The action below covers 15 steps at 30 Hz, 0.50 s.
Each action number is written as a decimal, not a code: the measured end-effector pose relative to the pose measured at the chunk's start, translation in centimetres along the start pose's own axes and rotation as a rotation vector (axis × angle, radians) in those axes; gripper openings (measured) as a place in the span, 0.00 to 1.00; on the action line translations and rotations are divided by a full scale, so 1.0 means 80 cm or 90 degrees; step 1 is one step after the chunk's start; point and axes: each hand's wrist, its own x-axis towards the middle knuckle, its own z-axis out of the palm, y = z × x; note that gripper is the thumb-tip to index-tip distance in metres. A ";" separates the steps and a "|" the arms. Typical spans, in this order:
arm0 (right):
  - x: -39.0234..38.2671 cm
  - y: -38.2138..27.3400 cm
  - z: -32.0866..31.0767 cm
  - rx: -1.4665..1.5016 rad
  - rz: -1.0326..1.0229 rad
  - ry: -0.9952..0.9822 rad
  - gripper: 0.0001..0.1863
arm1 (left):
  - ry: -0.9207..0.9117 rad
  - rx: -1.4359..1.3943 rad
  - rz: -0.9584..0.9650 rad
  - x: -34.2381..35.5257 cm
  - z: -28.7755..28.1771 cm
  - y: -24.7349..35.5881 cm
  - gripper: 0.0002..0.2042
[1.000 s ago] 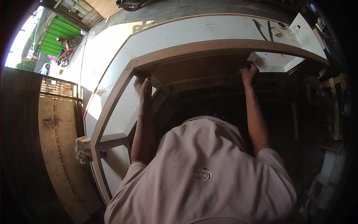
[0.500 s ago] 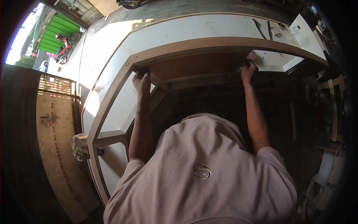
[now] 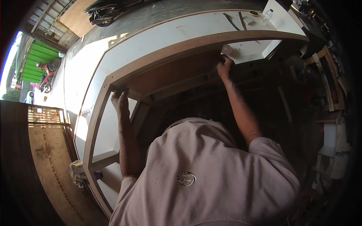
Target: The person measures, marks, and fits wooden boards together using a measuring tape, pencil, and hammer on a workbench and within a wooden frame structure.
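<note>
A long brown board point(image 3: 171, 80) lies along the inner side of the far rail of a wooden frame point(image 3: 166, 50). My left hand point(image 3: 121, 102) is raised at the board's left end, close to the frame's corner, its fingers closed and partly in shadow. At the other end my right hand point(image 3: 225, 67) is closed on the board's edge, beside a pale rounded piece point(image 3: 226, 49). Both arms reach forward from a beige shirt. The fingertips of both hands are hard to see against the dark interior.
White panelling point(image 3: 147, 43) surrounds the frame. A clear bottle point(image 3: 268, 15), a tape roll point(image 3: 254, 13) and dark strips point(image 3: 231, 21) lie at the far right. A plastic-wrapped box point(image 3: 77, 173) sits at the left; a plywood sheet point(image 3: 52, 169) stands beyond it. Motorcycles point(image 3: 103, 15) are parked behind.
The whole view has turned, so the frame, board and hands appear farther left, and the left side lower. Both hands stay at the board's ends.
</note>
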 end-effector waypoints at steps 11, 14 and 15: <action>-0.002 0.014 -0.013 0.038 0.022 0.049 0.10 | -0.059 0.009 -0.014 0.001 0.017 0.024 0.20; -0.009 0.015 0.001 0.061 0.041 0.058 0.09 | -0.065 -0.008 -0.016 0.004 0.013 0.021 0.19; -0.014 0.020 0.011 0.049 0.007 0.118 0.09 | -0.062 0.002 -0.013 0.003 0.013 0.023 0.19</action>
